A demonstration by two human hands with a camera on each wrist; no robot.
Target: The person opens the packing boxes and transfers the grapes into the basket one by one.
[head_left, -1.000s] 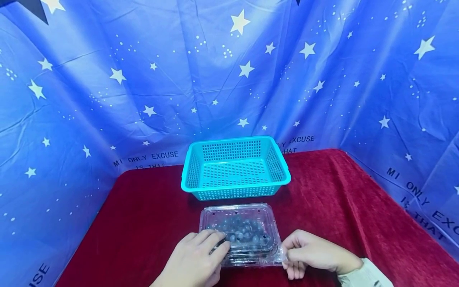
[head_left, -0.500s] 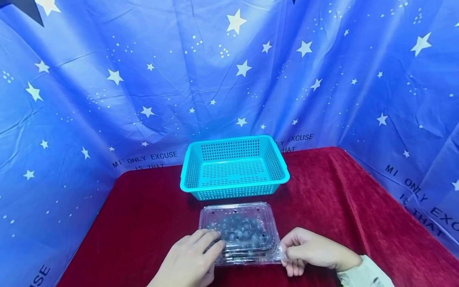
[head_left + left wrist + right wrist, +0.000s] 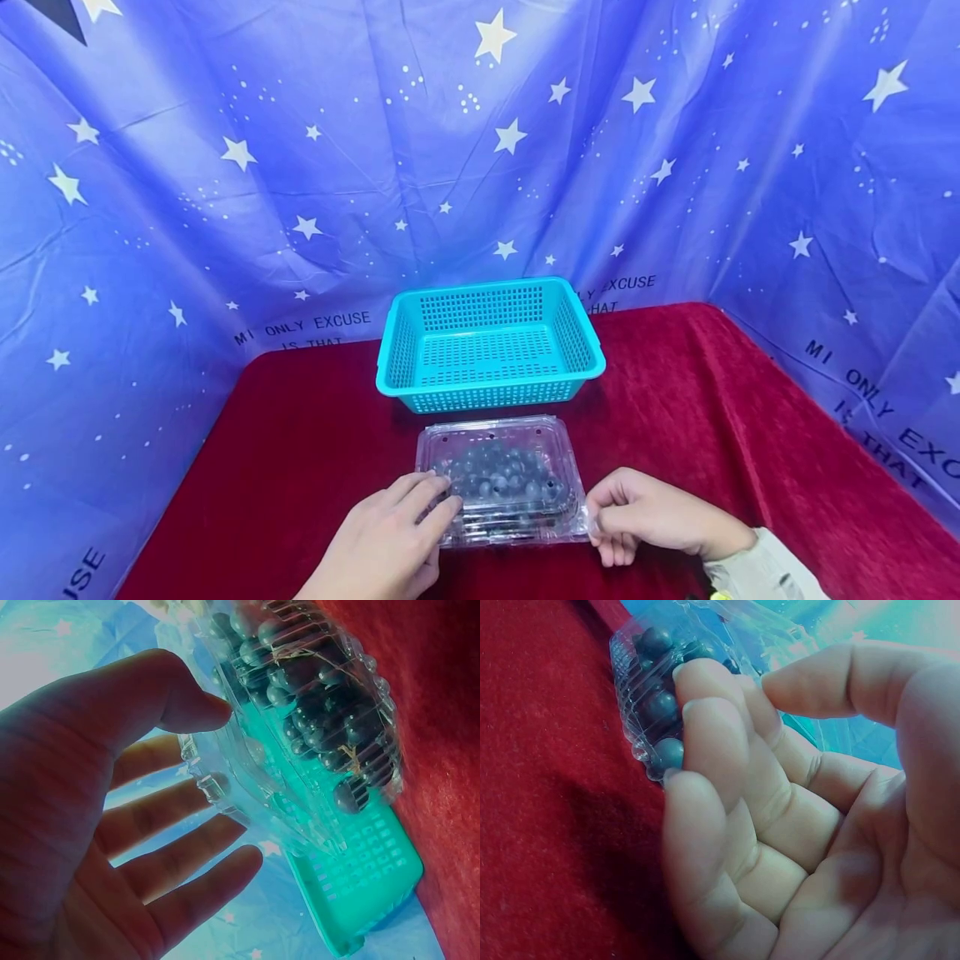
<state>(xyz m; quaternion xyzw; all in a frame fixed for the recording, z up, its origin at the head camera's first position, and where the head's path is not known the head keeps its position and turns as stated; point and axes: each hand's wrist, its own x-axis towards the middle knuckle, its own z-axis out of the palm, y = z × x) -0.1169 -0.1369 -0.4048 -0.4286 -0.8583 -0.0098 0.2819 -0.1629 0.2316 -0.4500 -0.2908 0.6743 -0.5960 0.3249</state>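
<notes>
I see a table under a red cloth (image 3: 712, 392), boxed in on three sides by a creased blue backdrop (image 3: 225, 208) with white stars and printed text "MI ONLY EXCUSE IS THAT". Even, bright light, slight purple tint up top.

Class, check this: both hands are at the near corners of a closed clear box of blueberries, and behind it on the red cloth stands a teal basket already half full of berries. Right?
Not quite. The teal basket holds nothing; the head view shows its bare mesh floor. The rest stands: the left hand and right hand are at the clear box on the red cloth.
</notes>
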